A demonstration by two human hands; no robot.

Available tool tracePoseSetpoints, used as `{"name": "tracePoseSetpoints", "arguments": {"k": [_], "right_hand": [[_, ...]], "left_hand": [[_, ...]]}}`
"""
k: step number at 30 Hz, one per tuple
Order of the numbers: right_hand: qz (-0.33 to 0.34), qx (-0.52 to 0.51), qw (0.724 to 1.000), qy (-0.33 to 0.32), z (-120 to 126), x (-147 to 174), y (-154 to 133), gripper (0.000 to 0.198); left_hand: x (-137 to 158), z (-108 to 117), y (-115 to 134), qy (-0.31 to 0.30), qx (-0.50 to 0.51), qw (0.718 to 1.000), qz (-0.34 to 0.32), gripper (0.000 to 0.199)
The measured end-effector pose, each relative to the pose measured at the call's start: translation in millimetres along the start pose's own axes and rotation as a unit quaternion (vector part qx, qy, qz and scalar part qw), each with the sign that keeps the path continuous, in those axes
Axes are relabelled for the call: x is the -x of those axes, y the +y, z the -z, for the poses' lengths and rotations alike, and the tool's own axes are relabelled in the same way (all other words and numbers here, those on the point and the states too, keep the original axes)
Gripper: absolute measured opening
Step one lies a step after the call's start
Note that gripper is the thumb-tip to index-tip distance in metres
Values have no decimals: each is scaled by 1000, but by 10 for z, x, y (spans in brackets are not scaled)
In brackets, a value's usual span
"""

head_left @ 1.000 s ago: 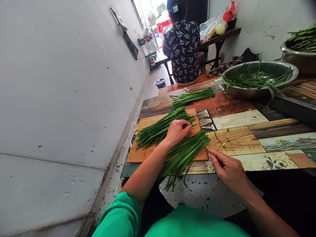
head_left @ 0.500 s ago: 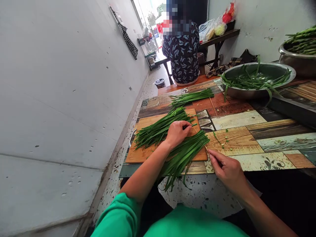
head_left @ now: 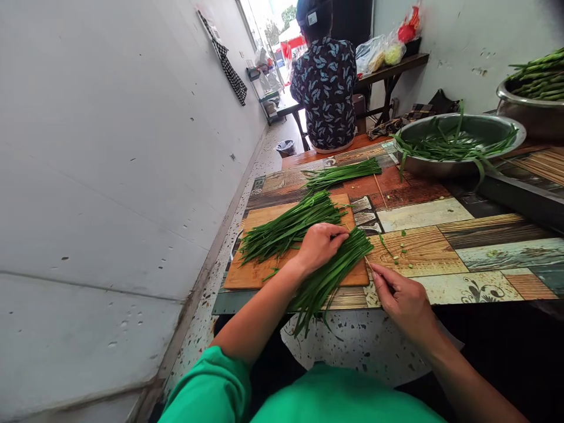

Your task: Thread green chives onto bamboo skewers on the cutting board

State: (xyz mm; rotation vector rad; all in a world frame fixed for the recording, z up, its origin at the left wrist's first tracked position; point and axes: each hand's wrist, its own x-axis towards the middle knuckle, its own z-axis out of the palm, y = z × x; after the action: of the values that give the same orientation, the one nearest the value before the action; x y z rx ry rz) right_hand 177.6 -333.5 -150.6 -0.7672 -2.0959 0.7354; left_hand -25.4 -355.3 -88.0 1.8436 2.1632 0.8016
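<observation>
My right hand (head_left: pixel 402 296) pinches the near end of a thin wooden skewer (head_left: pixel 368 264) at the table's front edge. The skewer runs through the ends of a row of green garlic chives (head_left: pixel 331 276), whose leaves spread toward me and hang over the edge. My left hand (head_left: pixel 321 248) is closed in a pinch at the skewer's far tip, on a chive end mostly hidden by the fingers. Beyond it, a loose pile of garlic chives (head_left: pixel 293 226) lies on the wooden cutting board (head_left: pixel 253 276).
Another skewered bunch of chives (head_left: pixel 346 174) lies farther back. At right stand a steel bowl (head_left: pixel 418 167) of chives, a pot (head_left: pixel 513 111) of green stalks and a heap of skewers (head_left: pixel 546 164). Chive scraps dot the table. A person (head_left: pixel 326 97) sits beyond, back turned.
My left hand has moved slightly right and nearer, bringing the chive end from beyond the skewer's tip against the row. My right hand has stayed nearly still on the skewer.
</observation>
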Motion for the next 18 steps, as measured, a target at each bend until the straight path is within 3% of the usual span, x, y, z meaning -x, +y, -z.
{"name": "tracePoseSetpoints", "arguments": {"k": [4, 7, 10, 15, 18], "right_hand": [[42, 1, 999, 28, 23, 32, 6, 28], [78, 35, 995, 51, 95, 0, 1, 27], [99, 94, 987, 82, 186, -134, 23, 27], [140, 191, 966, 103, 360, -548, 33, 30], [167, 235, 950, 122, 522, -836, -145, 32]], "left_hand": [[11, 205, -33, 5, -75, 997, -26, 24], [61, 329, -133, -58, -39, 995, -67, 27], [172, 393, -256, -91, 2, 994, -61, 26], [404, 503, -470, -43, -65, 997, 17, 16], [518, 534, -589, -14, -95, 995, 29, 15]]}}
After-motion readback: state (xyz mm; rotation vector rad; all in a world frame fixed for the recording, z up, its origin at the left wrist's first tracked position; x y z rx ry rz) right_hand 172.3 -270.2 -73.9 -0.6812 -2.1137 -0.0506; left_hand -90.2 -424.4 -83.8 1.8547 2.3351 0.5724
